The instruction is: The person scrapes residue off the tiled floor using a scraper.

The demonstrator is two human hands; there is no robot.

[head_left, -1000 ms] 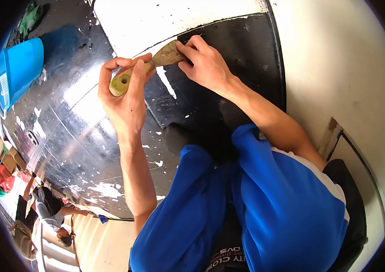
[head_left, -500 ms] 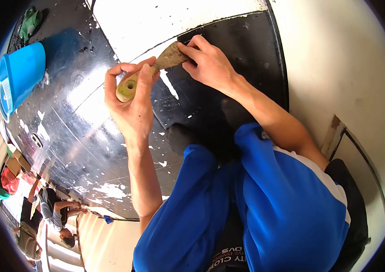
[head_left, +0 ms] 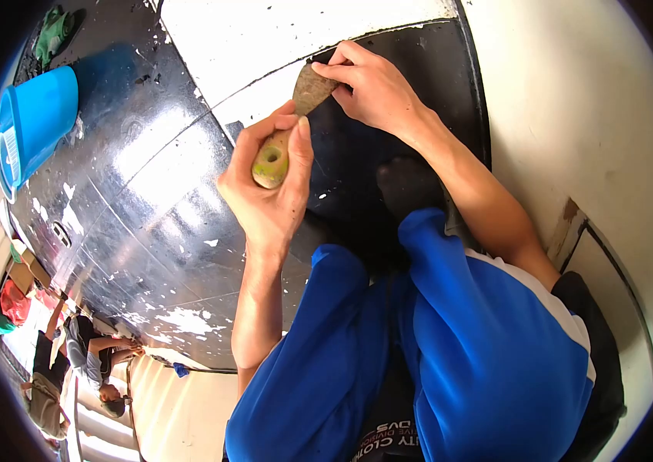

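A putty knife (head_left: 313, 91) with a worn, stained blade and a yellowish handle slants over the black floor. My left hand (head_left: 268, 181) is closed around its handle, and the hole in the handle's end faces up toward me. With my right hand (head_left: 372, 85), I pinch the far corner of the blade between thumb and fingers. A small dark bit shows at the blade's tip, too small to name. Under the blade, the white floor section (head_left: 280, 38) meets the black floor surface (head_left: 419, 85).
A blue bucket (head_left: 45, 115) lies tipped at the left, below a green cloth (head_left: 53, 35). Flakes and white patches (head_left: 188, 322) mark the floor. Two people (head_left: 91, 354) are at the lower left. A pale wall (head_left: 572, 100) rises at the right.
Both hands have shifted right with the putty knife, and its handle has swung to a steeper angle. My right hand has also risen slightly, still at the blade.
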